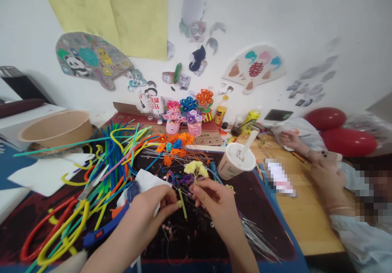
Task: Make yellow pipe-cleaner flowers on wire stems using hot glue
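My right hand [216,199] is closed in a pinch on the thin stem of a pale yellow pipe-cleaner flower [196,168], whose head stands up above the fingertips. My left hand [161,205] is also pinched closed, its thumb and forefinger at a short yellow-green pipe-cleaner piece [183,204]; the exact grip is partly hidden. Below both hands lies a dark mat [196,248] strewn with small scraps. A blue hot glue gun [107,226] lies beside my left forearm. Just beyond the hands are orange pipe-cleaner flowers [176,144] on wire stems.
Loose pipe cleaners [116,158] and scissors [82,207] crowd the left side. A lidded cup [235,160] with a straw stands beyond my right hand. Finished flower pots [173,127] line the back. At right, another person's hands [327,179] are near a phone.
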Tool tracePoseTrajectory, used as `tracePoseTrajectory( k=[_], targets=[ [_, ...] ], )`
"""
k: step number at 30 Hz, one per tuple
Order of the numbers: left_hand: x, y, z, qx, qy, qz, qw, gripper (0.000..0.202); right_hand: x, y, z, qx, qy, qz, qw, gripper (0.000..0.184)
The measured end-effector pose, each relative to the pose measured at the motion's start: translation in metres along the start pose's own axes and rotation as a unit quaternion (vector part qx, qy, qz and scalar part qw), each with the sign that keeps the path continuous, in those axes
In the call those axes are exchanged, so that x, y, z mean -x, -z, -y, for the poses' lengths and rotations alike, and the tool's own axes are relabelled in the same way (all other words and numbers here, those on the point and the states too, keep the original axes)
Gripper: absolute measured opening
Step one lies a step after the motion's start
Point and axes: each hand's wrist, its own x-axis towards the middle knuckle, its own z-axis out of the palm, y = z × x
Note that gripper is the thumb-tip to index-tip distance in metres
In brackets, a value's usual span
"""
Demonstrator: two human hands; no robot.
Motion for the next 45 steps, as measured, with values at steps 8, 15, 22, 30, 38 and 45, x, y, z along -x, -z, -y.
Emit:
tracePoseTrajectory(
  k=[8,15,22,30,38,45],
  targets=[
    [-0.006,0.022,0.004,0.381,0.130,-0.127,0.906,0.021,-0.008,-0.017,0.009,-0.002,-0.007,0.016,1.000,0.019],
    [-0.008,0.020,0.010,0.490,0.164,-0.165,0.840,0.029,-0.009,-0.034,0.009,-0.018,-0.004,0.032,0.999,0.020],
    [-0.008,0.026,0.008,0.521,0.186,-0.178,0.814,0.049,-0.008,-0.043,0.007,-0.034,-0.015,0.062,0.997,0.017],
    [-0.007,0.025,0.007,0.519,0.175,-0.202,0.812,0.058,-0.004,-0.047,0.006,-0.041,-0.016,0.073,0.996,0.016],
    [-0.008,0.014,0.013,0.506,0.158,-0.221,0.819,0.059,-0.002,-0.046,0.009,-0.037,-0.008,0.076,0.996,0.017],
    [-0.009,0.011,0.012,0.507,0.147,-0.224,0.819,0.059,-0.002,-0.045,0.007,-0.025,0.004,0.081,0.996,0.015]
  ],
)
